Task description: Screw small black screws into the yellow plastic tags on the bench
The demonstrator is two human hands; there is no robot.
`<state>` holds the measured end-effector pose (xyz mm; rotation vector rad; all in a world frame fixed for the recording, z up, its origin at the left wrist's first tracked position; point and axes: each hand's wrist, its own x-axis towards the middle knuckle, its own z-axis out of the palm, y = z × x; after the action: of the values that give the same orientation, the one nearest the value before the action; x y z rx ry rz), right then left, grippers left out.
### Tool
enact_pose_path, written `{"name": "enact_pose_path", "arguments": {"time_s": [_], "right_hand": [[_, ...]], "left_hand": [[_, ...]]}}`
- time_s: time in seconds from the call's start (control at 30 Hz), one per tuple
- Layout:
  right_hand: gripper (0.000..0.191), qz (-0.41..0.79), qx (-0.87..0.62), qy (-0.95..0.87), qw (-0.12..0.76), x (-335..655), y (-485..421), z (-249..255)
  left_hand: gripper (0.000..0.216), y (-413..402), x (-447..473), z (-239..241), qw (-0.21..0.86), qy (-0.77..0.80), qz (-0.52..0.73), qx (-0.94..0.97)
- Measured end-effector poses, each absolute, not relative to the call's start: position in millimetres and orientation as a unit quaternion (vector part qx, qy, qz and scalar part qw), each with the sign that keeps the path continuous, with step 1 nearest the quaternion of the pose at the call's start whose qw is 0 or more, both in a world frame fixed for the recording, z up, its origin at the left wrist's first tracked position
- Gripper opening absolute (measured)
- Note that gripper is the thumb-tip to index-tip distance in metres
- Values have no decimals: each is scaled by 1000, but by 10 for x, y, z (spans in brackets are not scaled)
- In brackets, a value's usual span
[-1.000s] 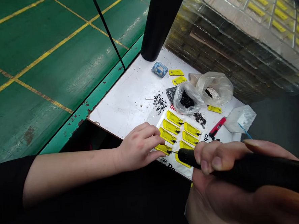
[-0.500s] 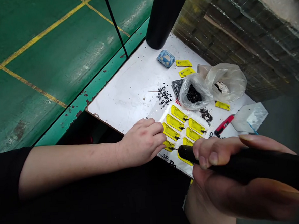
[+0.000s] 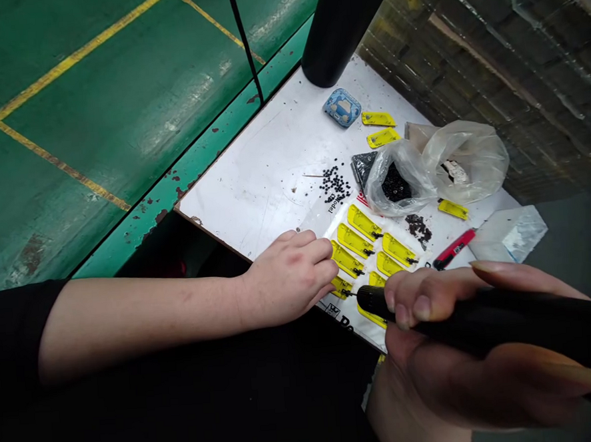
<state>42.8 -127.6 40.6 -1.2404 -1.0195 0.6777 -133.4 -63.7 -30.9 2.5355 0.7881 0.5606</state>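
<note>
My left hand [image 3: 293, 274] is closed at the near edge of the white table, fingertips on a yellow plastic part [image 3: 341, 287]; its left end is hidden under them. My right hand [image 3: 449, 365] is wrapped round a black electric screwdriver [image 3: 516, 317]. The thin bit points left and meets the dark piece at the right end of that same part. Several similar yellow parts [image 3: 355, 240] lie in two rows on a white printed plastic bag [image 3: 343, 223]. Some are partly covered by the screwdriver and my right hand.
Tiny black pieces [image 3: 334, 182] lie scattered behind the rows. Two clear bags [image 3: 416, 190] stand on the right, near a red cutter [image 3: 455, 248]. A blue case [image 3: 342, 107] sits by a black column [image 3: 335, 52]. Green machinery or flooring [image 3: 133, 117] borders the left.
The whole view has shifted slightly, so the table sits a little further right. Both hands keep their hold, with the screwdriver bit still at the same yellow part.
</note>
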Motion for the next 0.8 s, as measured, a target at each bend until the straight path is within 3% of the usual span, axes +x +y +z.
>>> {"name": "enact_pose_path", "arguments": {"time_s": [0.17, 0.57, 0.8], "right_hand": [[46, 222, -517, -458, 688, 356, -1203, 377], [48, 285, -485, -476, 675, 463, -1211, 405], [46, 256, -479, -499, 675, 458, -1194, 373]], "left_hand": [[25, -633, -1330, -309, 213, 284, 197, 914], [27, -638, -1328, -261, 216, 290, 172, 917], [25, -646, -1335, -272, 212, 287, 179, 917]]}}
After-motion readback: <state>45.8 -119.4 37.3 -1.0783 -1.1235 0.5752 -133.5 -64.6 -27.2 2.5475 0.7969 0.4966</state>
